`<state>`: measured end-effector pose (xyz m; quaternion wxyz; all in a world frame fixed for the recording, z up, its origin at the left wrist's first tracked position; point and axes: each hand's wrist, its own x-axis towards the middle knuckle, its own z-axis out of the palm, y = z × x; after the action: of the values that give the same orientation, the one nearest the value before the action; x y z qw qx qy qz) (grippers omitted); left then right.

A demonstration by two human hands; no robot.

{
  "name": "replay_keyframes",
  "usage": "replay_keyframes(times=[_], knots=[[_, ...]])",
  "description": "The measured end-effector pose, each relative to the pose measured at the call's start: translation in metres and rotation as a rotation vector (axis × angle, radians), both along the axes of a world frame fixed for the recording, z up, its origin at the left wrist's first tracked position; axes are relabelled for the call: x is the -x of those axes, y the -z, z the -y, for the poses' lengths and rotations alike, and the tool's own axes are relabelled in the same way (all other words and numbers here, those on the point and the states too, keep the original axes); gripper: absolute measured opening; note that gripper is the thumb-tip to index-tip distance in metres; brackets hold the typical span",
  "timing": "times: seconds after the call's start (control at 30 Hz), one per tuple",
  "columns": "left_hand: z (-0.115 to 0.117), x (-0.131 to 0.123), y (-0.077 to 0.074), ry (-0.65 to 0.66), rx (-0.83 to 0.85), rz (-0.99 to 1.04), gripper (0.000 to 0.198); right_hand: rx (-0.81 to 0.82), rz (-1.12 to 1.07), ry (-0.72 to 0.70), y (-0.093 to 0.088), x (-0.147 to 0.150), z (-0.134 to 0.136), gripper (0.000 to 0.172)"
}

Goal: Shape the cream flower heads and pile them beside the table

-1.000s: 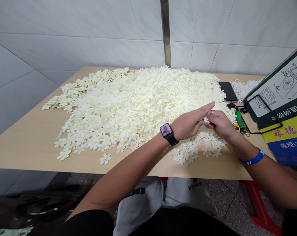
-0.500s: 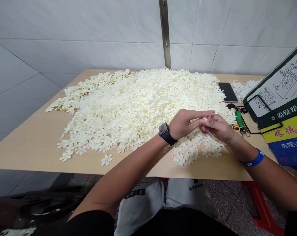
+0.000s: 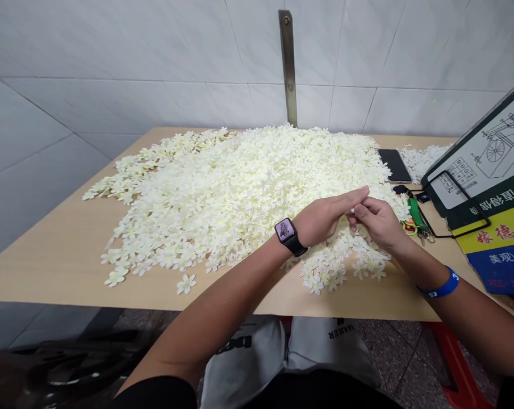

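Note:
My left hand (image 3: 321,218), with a black watch (image 3: 289,236) on its wrist, reaches over the pile of white artificial flowers (image 3: 239,187). Its fingers are straight and pressed together, their tips touching my right hand (image 3: 380,224); the thumb is hidden. The right hand, with a blue wristband (image 3: 442,284), has thumb and fingers closed in a pinch. A tiny white bit (image 3: 352,211) shows between both hands, too small to make out. Several loose flowers (image 3: 325,272) lie on the table just below the hands.
The wooden table (image 3: 61,250) meets a tiled wall. Right of the flowers are a phone (image 3: 395,165), small white pieces (image 3: 425,159), keys with a green strap (image 3: 416,215) and a printed box (image 3: 487,170) with a black wire frame. A single flower (image 3: 186,283) lies near the front edge.
My left thumb, visible before, is now hidden, and the left fingers have drawn together over the right fingertips. The whole view has shifted slightly, with the table lower in the picture.

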<state>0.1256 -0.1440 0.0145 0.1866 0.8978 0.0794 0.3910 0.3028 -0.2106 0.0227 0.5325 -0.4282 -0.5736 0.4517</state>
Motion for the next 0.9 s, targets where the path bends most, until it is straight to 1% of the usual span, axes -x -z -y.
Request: replay_keyframes(times=[0.07, 0.13, 0.2, 0.23, 0.3, 0.37, 0.47, 0.53, 0.6, 0.7, 0.83, 0.9], knots=[[-0.001, 0.001, 0.0, -0.013, 0.004, 0.033, 0.06, -0.008, 0.017, 0.012, -0.001, -0.001, 0.0, 0.046], [0.0, 0.002, 0.0, -0.055, 0.039, 0.072, 0.046, 0.006, 0.001, 0.01, -0.001, -0.002, 0.0, 0.048], [0.004, 0.001, 0.001, -0.108, 0.075, 0.129, 0.035, 0.04, -0.067, 0.005, -0.001, -0.001, 0.001, 0.05], [0.005, 0.0, 0.003, -0.134, 0.084, 0.159, 0.033, 0.052, -0.113, 0.015, -0.002, 0.0, 0.001, 0.051], [0.008, -0.003, 0.005, -0.173, 0.079, 0.197, 0.035, 0.056, -0.193, 0.056, -0.003, 0.002, 0.0, 0.046], [0.009, -0.005, 0.006, -0.189, 0.065, 0.205, 0.042, 0.055, -0.227, 0.109, -0.005, 0.003, -0.001, 0.04], [0.007, -0.006, 0.006, -0.166, 0.07, 0.174, 0.051, 0.051, -0.206, 0.156, -0.004, 0.002, -0.003, 0.04], [0.006, -0.006, 0.005, -0.14, 0.092, 0.144, 0.054, 0.028, -0.18, 0.182, -0.001, 0.001, -0.004, 0.035], [0.006, -0.007, 0.003, -0.126, 0.151, 0.123, 0.052, 0.011, -0.161, 0.212, 0.0, 0.001, -0.005, 0.03], [0.009, -0.008, 0.0, -0.126, 0.298, 0.123, 0.044, -0.027, -0.121, 0.237, 0.0, 0.001, -0.004, 0.026], [0.012, -0.009, -0.006, -0.162, 0.493, 0.192, 0.031, -0.106, -0.029, 0.22, -0.003, 0.0, -0.001, 0.028], [0.012, -0.009, -0.008, -0.14, 0.58, 0.241, 0.027, -0.122, -0.019, 0.223, -0.003, -0.001, -0.002, 0.032]])
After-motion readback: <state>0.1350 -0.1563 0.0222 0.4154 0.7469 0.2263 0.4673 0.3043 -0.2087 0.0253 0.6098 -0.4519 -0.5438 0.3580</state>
